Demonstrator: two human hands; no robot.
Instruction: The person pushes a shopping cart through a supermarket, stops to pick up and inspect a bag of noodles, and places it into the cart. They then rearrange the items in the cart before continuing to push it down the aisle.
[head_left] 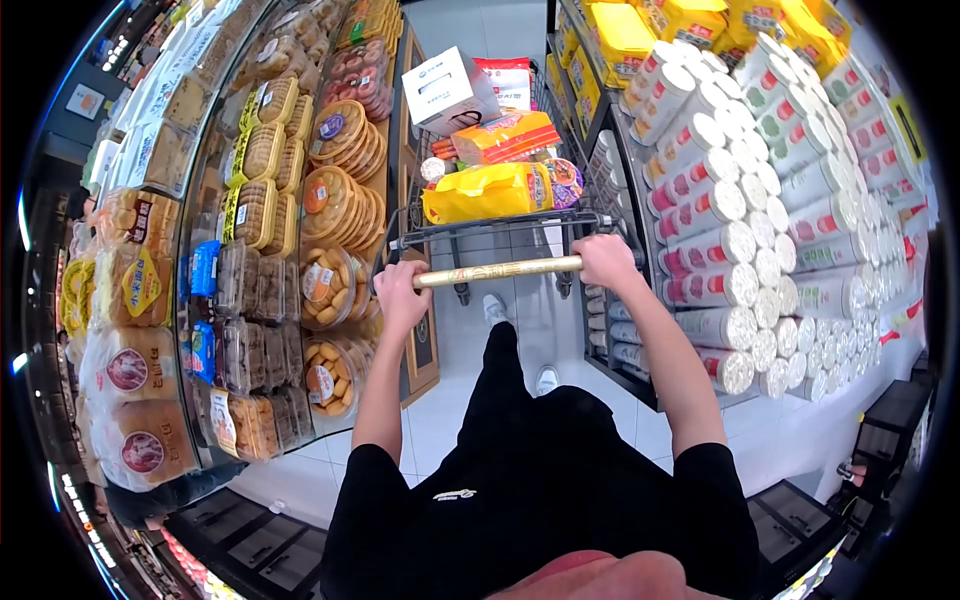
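My left hand (402, 290) is wrapped round the left end of a shopping cart's pale handle (498, 272). Gripping the handle's other end is my right hand (607, 262). Ahead of the bar, the dark wire cart (592, 190) carries several goods. A yellow package (478, 194) lies nearest me, with a purple round-ended pack (565, 183) at its right. Behind it are an orange and yellow bag (505, 137), a white box (449, 90) and a red and white bag (506, 84). Part of the load is hidden under these.
Shelves on the left hold clear tubs of cookies (330, 285), boxed pastries (262, 160) and bagged bread (140, 365). Close on the right, a rack bears stacked white cylindrical packs (715, 240) and yellow bags (620, 45). Tiled floor (460, 350) runs between them.
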